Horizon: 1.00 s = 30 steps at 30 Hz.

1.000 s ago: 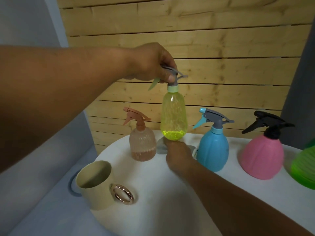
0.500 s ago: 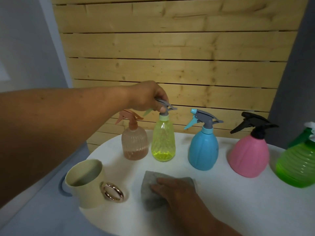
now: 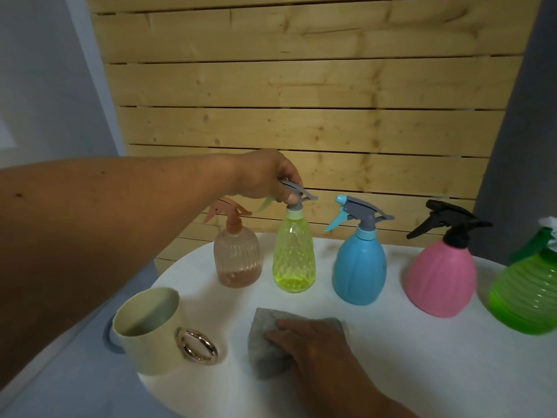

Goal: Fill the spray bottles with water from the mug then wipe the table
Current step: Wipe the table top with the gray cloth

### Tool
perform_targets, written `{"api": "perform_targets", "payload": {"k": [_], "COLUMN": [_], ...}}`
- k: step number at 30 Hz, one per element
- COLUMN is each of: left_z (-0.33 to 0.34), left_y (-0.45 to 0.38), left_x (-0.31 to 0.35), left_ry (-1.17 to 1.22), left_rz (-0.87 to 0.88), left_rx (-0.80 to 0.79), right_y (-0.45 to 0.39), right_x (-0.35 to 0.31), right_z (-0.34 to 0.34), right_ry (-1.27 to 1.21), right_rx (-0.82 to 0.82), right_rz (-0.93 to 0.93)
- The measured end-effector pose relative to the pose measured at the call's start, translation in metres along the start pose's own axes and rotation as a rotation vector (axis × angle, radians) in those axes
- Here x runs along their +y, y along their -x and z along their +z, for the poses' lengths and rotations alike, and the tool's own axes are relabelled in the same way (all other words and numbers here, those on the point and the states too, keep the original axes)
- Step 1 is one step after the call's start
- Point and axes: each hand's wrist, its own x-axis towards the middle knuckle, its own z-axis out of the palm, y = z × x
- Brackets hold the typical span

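Observation:
My left hand (image 3: pixel 265 176) grips the grey trigger head of the yellow-green spray bottle (image 3: pixel 294 260), which stands upright on the white round table (image 3: pixel 422 357). To its left stands a peach spray bottle (image 3: pixel 237 260) with some water in it. A blue bottle (image 3: pixel 360 267), a pink bottle (image 3: pixel 441 279) and a green bottle (image 3: pixel 527 294) stand in a row to its right. My right hand (image 3: pixel 313 336) presses flat on a grey cloth (image 3: pixel 265 342) at the table's front. A cream mug (image 3: pixel 150 330) with a gold ring handle sits at the left edge.
A wooden slat wall (image 3: pixel 301 116) rises right behind the bottles. Grey wall lies to the left, and a dark grey panel (image 3: pixel 524 116) stands at the right. The table's edge curves close by the mug.
My left hand lowered the yellow-green bottle from the air onto the table. My right hand drew the grey cloth from under that bottle toward the front of the table.

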Motion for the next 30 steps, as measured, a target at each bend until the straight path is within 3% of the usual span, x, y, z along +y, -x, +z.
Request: {"api": "perform_targets", "payload": {"k": [3, 7, 11, 19, 24, 27, 30], "left_z": [0.000, 0.001, 0.001, 0.018, 0.033, 0.041, 0.049], "left_y": [0.001, 0.006, 0.015, 0.021, 0.014, 0.005, -0.006], "left_x": [0.002, 0.006, 0.017, 0.054, 0.083, 0.096, 0.098], "left_ry": [-0.015, -0.034, -0.028, 0.059, 0.072, 0.035, -0.044], "left_rz": [-0.016, -0.022, -0.043, 0.076, 0.099, 0.071, 0.061], "left_rx": [0.010, 0.006, -0.009, 0.198, 0.140, 0.046, -0.078], "right_y": [-0.003, -0.018, -0.018, 0.023, 0.061, 0.086, 0.097], "right_x": [-0.009, -0.002, 0.001, -0.009, 0.021, 0.047, 0.057], "right_z": [-0.013, -0.023, -0.034, -0.061, -0.086, -0.101, -0.101], "right_ry": [-0.210, -0.399, -0.466, -0.628, -0.689, -0.717, -0.692], "right_rx": [0.080, -0.123, -0.207, -0.304, -0.288, -0.266, -0.277], "right_rz": [-0.023, -0.041, -0.080, -0.129, -0.093, -0.002, -0.034]}}
